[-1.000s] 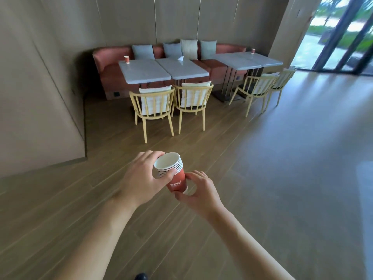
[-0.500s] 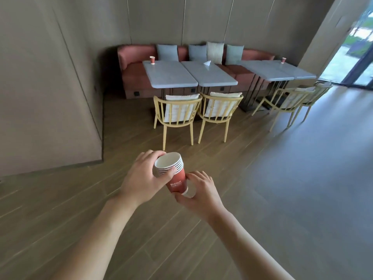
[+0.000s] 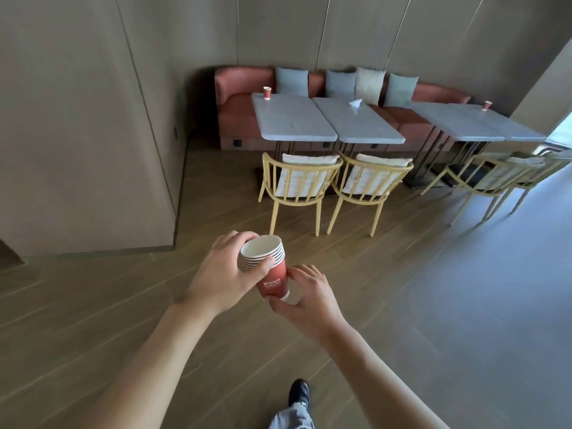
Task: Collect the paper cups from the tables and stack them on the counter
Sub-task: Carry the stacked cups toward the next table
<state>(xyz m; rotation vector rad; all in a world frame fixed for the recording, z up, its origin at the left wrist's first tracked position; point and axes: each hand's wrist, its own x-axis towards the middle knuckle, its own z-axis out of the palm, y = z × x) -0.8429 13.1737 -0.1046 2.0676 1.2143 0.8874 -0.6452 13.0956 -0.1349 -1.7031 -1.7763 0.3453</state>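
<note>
- The left hand [image 3: 221, 278] wraps the upper part of a stack of red paper cups [image 3: 268, 269], its thumb pressed across the striped rims and its fingers curled round the far side.
- The right hand [image 3: 309, 297] cups the base of the same stack, thumb beneath the bottom edge and fingertips [image 3: 297, 270] on the red wall; the stack is held in the air between both hands, tilted with its open mouth toward the upper left.
- The outermost cup bears white lettering on its red side.
- Below the hands lies a wood-plank floor [image 3: 108, 305], with a dark shoe [image 3: 299, 392] and a grey trouser leg [image 3: 292, 418] at the lower edge.
- Ahead stand two yellow wooden chairs [image 3: 298, 188] with white cushions, tucked beside a pair of grey marble-topped tables [image 3: 294, 122] pushed edge to edge.
- A single red paper cup [image 3: 267, 93] stands upright at the far left corner of the left table.
- A folded white napkin [image 3: 355, 103] sits on the neighbouring table.
- Further right, a second pair of tables [image 3: 464, 122] carries another red cup [image 3: 487, 105] near its far edge, with two more yellow chairs [image 3: 483, 178] in front.
- A salmon-coloured bench sofa [image 3: 241, 97] with grey and beige pillows [image 3: 370, 85] runs behind all the tables, against a panelled wall [image 3: 77, 119].
</note>
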